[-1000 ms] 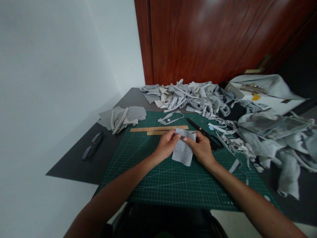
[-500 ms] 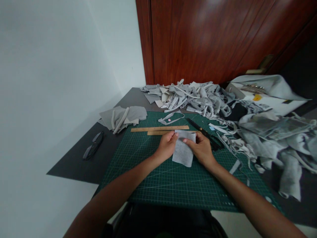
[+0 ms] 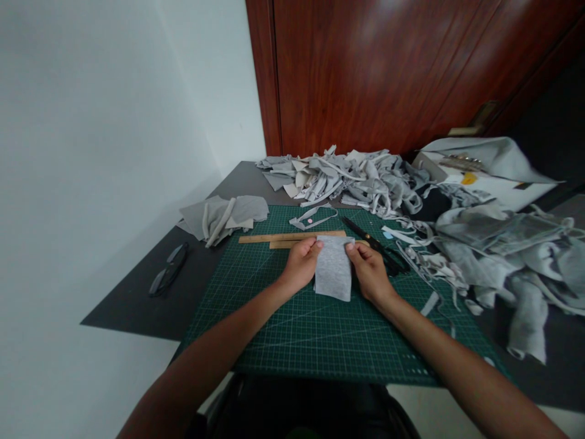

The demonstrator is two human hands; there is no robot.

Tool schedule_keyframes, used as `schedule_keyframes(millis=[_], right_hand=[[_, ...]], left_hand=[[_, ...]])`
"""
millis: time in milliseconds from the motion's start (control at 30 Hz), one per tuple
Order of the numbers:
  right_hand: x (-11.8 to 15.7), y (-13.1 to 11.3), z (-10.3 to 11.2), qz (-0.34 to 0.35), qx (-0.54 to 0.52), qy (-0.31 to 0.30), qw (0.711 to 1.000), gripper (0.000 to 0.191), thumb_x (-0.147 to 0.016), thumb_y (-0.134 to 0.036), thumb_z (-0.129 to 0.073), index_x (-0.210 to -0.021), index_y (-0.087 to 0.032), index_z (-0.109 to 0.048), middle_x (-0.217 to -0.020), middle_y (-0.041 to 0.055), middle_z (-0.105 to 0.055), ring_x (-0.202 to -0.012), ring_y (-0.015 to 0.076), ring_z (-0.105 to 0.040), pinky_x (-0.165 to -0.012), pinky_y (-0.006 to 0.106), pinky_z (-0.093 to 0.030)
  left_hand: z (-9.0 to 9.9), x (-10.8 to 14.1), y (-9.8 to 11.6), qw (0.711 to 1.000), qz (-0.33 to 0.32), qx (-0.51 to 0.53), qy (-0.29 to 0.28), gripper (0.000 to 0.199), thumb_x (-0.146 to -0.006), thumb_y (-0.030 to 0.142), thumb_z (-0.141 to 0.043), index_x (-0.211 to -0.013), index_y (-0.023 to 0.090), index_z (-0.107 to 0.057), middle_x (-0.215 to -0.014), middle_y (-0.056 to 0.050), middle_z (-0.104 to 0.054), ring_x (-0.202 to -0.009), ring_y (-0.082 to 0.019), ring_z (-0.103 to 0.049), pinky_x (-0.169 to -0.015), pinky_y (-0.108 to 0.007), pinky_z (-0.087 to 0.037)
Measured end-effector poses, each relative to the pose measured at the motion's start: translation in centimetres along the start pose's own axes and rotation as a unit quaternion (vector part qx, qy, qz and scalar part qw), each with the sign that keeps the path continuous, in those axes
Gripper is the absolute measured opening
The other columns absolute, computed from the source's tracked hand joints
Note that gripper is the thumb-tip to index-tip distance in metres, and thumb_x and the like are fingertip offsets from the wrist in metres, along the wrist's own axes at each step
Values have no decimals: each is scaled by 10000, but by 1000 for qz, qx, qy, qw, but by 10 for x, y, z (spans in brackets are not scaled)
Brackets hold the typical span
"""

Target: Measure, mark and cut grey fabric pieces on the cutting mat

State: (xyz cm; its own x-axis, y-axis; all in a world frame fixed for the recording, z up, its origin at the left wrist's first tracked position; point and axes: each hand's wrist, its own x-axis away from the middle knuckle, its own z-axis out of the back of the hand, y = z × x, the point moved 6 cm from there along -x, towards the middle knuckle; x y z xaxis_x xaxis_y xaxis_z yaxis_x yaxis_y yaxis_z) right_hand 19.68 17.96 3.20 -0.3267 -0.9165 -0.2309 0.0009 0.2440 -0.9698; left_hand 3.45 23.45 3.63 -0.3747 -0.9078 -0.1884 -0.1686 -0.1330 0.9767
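Observation:
A small grey rectangle of fabric [image 3: 333,271] hangs between my two hands above the green cutting mat [image 3: 301,341]. My left hand [image 3: 301,263] pinches its upper left edge, thumb on top. At the upper right corner, my right hand [image 3: 371,271] pinches the cloth between thumb and fingers. Just beyond the cloth lie two wooden rulers [image 3: 292,236], the nearer one partly covered by my hands and the fabric. Black scissors [image 3: 377,245] rest on the mat behind my right hand, blades pointing away to the left.
Heaped grey fabric scraps [image 3: 338,174] line the back by the wooden door. More grey cloth [image 3: 493,256] and a white box [image 3: 493,183] stand right. Folded grey pieces [image 3: 223,216] and eyeglasses [image 3: 169,268] lie left. A thin fabric strip [image 3: 315,216] lies behind the rulers.
My right thumb has slid off the middle of the fabric to its upper right corner. The cloth now hangs straighter, its face more fully showing. The view has shifted slightly.

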Motion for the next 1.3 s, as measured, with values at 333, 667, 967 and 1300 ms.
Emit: schedule_keyframes(millis=[333,667,967,1300], right_hand=[[4,16,-14,-103,8,-92,990,482,-742,-669,-806,-826,-218,-656,-717,21,-670,-661,205,-597,-624,327,-490],[0,12,-2,61,159,-41,985,345,-960,-582,-586,-913,-241,-611,-820,45,-691,-737,228,-612,-663,352,-485],[-5,12,4,30,96,-15,995,375,-921,-629,-619,-909,-257,-570,-776,11,-633,-650,198,-555,-578,325,-473],[-7,-3,-2,43,45,-93,994,256,-871,-502,-701,-962,-267,-658,-814,12,-671,-709,204,-593,-625,316,-465]], left_hand=[[3,-2,2,999,8,35,15,335,-933,488,-656,-889,156,-668,-767,-13,-674,-654,-138,-589,-628,-245,-463],[2,0,-2,994,74,75,21,558,-816,670,-748,-1019,155,-684,-754,-8,-668,-602,-145,-606,-533,-257,-512],[-17,14,-17,957,223,96,-157,512,-758,497,-894,-1066,121,-733,-939,-124,-772,-748,-212,-726,-642,-325,-585],[4,-1,-8,959,228,99,-135,267,-812,302,-832,-971,107,-742,-789,-88,-750,-645,-184,-695,-557,-295,-597]])
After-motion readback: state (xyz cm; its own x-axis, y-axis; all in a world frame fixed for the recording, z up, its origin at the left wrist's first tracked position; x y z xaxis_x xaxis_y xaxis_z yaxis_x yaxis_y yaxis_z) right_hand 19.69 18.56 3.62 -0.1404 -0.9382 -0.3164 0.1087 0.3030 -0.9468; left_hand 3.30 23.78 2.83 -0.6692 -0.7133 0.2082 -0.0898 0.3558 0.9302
